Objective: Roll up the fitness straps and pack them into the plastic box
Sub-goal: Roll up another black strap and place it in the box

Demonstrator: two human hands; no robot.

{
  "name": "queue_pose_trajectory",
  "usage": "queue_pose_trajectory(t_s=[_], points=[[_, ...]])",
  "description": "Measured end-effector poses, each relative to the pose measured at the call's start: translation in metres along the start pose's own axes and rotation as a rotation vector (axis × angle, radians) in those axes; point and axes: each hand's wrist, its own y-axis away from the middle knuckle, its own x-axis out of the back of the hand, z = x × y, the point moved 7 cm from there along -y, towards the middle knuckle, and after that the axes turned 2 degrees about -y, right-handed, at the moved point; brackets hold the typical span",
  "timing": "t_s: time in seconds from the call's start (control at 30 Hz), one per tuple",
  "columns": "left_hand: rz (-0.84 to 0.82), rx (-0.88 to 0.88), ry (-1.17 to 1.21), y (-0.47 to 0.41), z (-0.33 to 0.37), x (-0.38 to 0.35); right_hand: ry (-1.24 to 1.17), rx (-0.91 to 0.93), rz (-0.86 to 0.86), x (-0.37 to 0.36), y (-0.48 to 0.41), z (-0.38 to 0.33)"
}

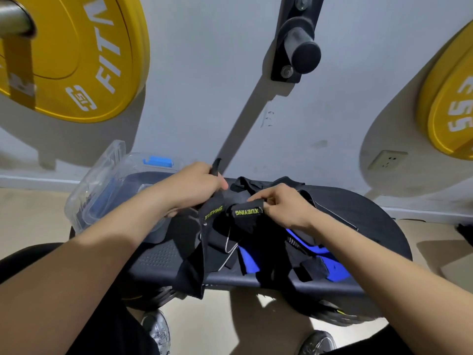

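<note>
Centrally, we see the left hand (194,185) with its fingers curled round a black strap (213,212) lettered in yellow-green. One end of the strap sticks up above the fist, and the rest hangs down over the near edge of the dark bench (378,221). Just beside it, the right hand (284,206) pinches a tight black roll (247,211) with the same lettering between thumb and fingertips. Whether roll and strap are one piece we cannot tell. Both are held slightly above a loose pile of straps (322,254), black and blue, which covers the middle of the bench and reaches its near edge. The clear plastic box (102,190) stands at the left end of the bench, beyond the left forearm and well apart from the roll. It has a blue latch (158,161) on its far side and something blue showing through its wall. We cannot tell whether its lid is on. To the right of the pile, the rounded right end of the bench is bare. On the wall behind, two yellow weight plates (76,60) (450,98) flank a black peg (302,52), with a wall socket (387,158) low on the right. Below the near edge of the bench, two shoes (156,329) (317,342) rest on the pale floor.
</note>
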Motion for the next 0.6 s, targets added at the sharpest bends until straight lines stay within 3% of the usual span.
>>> queue_pose_trajectory(t_s=[0.3,0.37,0.47,0.6], points=[[-0.117,0.103,0.366,-0.001,0.004,-0.037,-0.348,-0.127,0.02,0.027,0.029,0.018],[-0.02,0.147,0.268,-0.003,0.004,-0.041,-0.383,-0.171,0.02,0.027,0.032,0.021],[0.069,0.074,0.048,-0.007,0.007,-0.052,-0.451,-0.241,0.01,0.025,0.034,0.026],[-0.169,0.051,0.038,-0.01,0.003,-0.089,-0.559,-0.32,0.047,0.025,0.036,0.03]])
